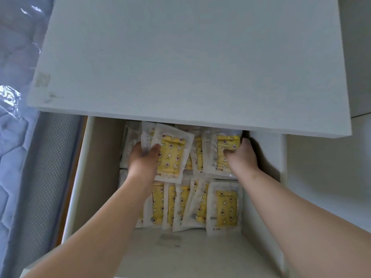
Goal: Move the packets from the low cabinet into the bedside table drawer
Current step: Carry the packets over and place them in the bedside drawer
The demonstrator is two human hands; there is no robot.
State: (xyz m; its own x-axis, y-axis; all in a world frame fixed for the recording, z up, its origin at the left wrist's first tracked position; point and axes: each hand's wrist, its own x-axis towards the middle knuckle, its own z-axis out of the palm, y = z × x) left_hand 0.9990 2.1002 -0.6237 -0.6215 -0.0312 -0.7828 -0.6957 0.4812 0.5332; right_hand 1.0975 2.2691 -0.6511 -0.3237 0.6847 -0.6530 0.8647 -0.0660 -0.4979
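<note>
Nearest us, the drawer (180, 253) of the bedside table stands pulled out, its floor bare along the front edge. Just beyond that strip, a near row of packets (200, 205) lies side by side and overlapping, yellow star print up, each with its long axis running away from us towards the back.

Beyond that row, both our hands are down among the far row. Our left hand (143, 155) grips the left bunch (170, 155) at its left edge, thumb laid across the printed face and fingers curled out of sight behind. Our right hand (241, 155) closes round the right edge of the right bunch (226, 149), thumb on the front. Neither hand is free. A few middle packets (197, 153) sit between the two bunches, touching both.

What counts, we judge, is this: each bunch lies inward of the hand that holds it, long axis front to back like the near row, and its far end is tucked under the overhanging tabletop (190, 57). So both hands are equally near their loads, and setting down means releasing outward and then drawing back towards us over the near row without dragging it.

The right hand is just beside the drawer's right wall (263, 149), leaving little room there. The low cabinet is not in view.
</note>
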